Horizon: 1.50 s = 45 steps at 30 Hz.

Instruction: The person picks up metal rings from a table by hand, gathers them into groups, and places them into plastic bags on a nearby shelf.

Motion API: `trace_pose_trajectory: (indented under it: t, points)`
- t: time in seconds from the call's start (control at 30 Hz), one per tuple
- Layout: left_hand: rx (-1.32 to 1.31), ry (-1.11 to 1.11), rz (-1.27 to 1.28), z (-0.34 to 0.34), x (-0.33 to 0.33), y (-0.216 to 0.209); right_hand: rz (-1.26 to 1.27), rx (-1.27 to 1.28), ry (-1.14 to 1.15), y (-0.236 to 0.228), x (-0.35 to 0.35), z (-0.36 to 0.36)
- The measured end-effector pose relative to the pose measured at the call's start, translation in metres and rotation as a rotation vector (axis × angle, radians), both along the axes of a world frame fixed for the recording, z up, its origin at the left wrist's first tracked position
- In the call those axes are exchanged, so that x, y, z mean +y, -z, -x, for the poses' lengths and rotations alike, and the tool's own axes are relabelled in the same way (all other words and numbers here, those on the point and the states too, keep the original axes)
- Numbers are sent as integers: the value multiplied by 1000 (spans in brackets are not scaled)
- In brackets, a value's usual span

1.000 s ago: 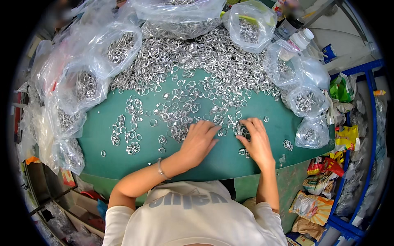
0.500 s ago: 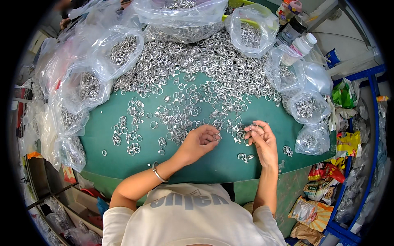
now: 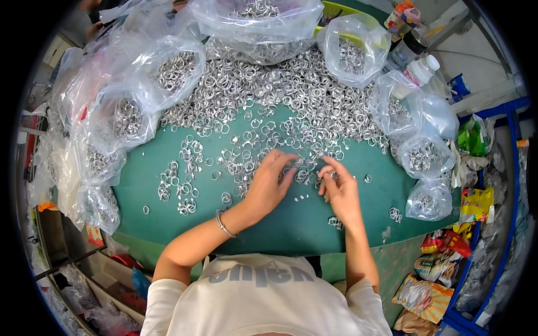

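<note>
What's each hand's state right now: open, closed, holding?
Left hand: open, thumb and forefinger apart, at the small round silver-coloured metal rings.
Right hand: partly curled; whether its grip holds anything cannot be told.

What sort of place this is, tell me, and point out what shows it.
Most likely a small jewellery workshop: silver-coloured rings lie heaped on a green table, and clear plastic bags holding more line its left and right sides.

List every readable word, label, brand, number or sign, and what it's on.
I won't copy wording, but print shows on:
White shirt: large grey-blue lettering, upside down.
White bottle: label too small to read.
Yellow packet: too small.
Orange-and-white packet: too small.
</note>
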<state>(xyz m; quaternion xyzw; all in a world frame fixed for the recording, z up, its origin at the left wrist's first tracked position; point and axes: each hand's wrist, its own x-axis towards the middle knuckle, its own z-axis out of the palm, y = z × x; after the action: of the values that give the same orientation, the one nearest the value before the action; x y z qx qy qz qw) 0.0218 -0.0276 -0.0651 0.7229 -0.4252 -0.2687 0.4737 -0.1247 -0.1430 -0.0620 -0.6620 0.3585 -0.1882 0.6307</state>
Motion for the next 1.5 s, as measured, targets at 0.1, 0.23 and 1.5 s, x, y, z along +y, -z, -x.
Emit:
trace_pose_trajectory:
  t: [0.1, 0.23, 1.5]
  points:
    - [843, 4, -93, 5, 1, -3, 289, 48, -137, -22, 27, -7]
    - [1497, 73, -188, 1, 6, -2, 507, 16, -203, -29, 30, -9]
    - [1218, 289, -130, -9, -1, -4, -71, -106, -165, -28, 1, 6]
